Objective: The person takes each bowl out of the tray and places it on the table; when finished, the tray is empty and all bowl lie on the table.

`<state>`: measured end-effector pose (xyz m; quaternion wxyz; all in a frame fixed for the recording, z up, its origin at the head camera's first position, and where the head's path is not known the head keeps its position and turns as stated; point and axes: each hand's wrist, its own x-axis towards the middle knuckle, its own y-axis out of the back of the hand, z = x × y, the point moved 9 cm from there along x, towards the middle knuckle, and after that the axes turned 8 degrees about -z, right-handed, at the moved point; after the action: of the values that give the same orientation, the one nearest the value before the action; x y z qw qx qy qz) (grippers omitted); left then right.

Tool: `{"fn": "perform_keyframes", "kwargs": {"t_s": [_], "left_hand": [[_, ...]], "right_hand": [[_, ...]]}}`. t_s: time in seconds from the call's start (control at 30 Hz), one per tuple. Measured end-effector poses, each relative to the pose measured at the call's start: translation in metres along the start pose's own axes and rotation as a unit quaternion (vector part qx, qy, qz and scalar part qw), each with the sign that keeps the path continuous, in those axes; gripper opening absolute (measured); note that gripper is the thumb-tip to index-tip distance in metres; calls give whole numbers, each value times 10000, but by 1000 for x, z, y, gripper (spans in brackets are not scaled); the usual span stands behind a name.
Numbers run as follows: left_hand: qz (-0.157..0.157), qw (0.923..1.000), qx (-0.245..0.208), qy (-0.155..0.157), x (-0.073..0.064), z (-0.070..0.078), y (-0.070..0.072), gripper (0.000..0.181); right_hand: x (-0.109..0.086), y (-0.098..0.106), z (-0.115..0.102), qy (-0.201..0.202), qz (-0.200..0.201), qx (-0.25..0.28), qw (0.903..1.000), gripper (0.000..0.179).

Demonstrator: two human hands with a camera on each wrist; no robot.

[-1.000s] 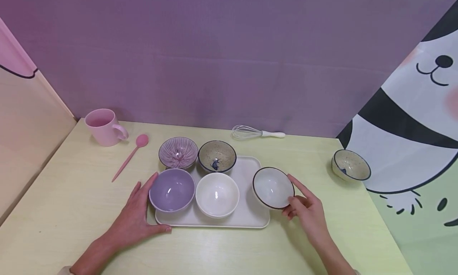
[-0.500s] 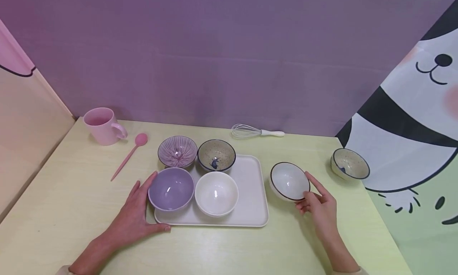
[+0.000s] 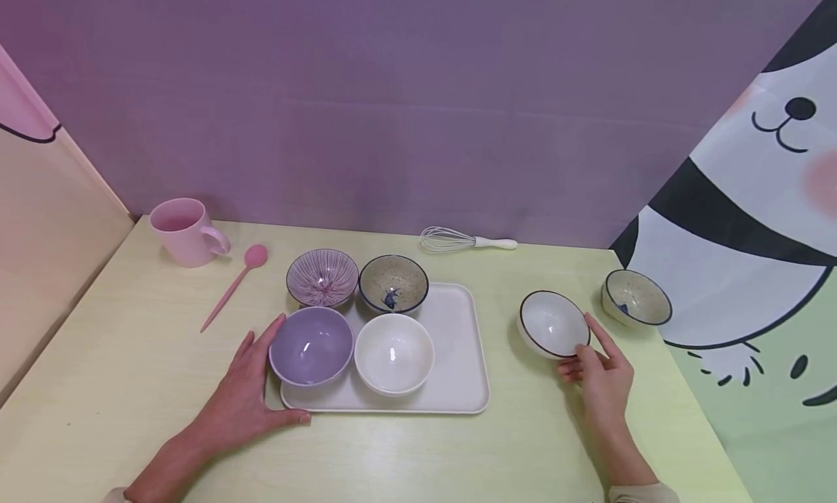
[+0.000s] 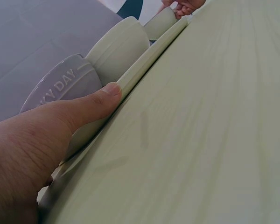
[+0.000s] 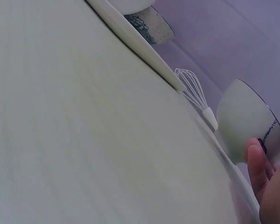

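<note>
White dark-rimmed bowl (image 3: 553, 323) in grip of right hand (image 3: 603, 385), to right of tray (image 3: 458, 354)

State of right hand: grasping the bowl by the right side of its rim, thumb and forefinger at the edge, remaining fingers curled below. Bowl position: over the right part of the table (image 3: 392, 459), apart from the tray, opening upward. Contact between bowl base and table: cannot tell. Bowl exterior, right wrist view: dark dotted motif near the fingers.

State of left hand (image 3: 238, 395): unclenched, spread around the near left corner of the tray; thumb laid along the front edge, fingers extended beside the purple bowl (image 3: 311, 347). Finger contact with that bowl: cannot tell.

Tray load: four bowls, two rows. Near row: purple bowl at left, raised lettering on exterior; plain white bowl (image 3: 394, 354) just beside it. Far row: striped bowl (image 3: 322, 278) at left, speckled bowl (image 3: 394, 281) at right.

Surroundings: pink mug (image 3: 185, 234) at far left corner of table; pink spoon (image 3: 237, 285) between mug and striped bowl; whisk (image 3: 467, 240) along far edge; second speckled bowl (image 3: 636, 299) near right edge, beyond the right hand.
</note>
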<state>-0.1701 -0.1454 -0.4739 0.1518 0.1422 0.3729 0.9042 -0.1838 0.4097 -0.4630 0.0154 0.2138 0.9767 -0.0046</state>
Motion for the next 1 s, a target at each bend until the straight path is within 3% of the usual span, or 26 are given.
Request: {"fn": "perform_keyframes", "kwargs": {"t_s": [0.43,0.6,1.0], "left_hand": [[-50,9999,-37,95,0,-1,1,151],[49,10000,-11,-43,0,1,2,150],[116,9999,55,-91,0,1,2,151]], "right_hand": [[7,21,3,104,474,252,9985,54],[12,26,5,132,576,244,9980,55],[14,24,6,207,425,398,9981,55]]}}
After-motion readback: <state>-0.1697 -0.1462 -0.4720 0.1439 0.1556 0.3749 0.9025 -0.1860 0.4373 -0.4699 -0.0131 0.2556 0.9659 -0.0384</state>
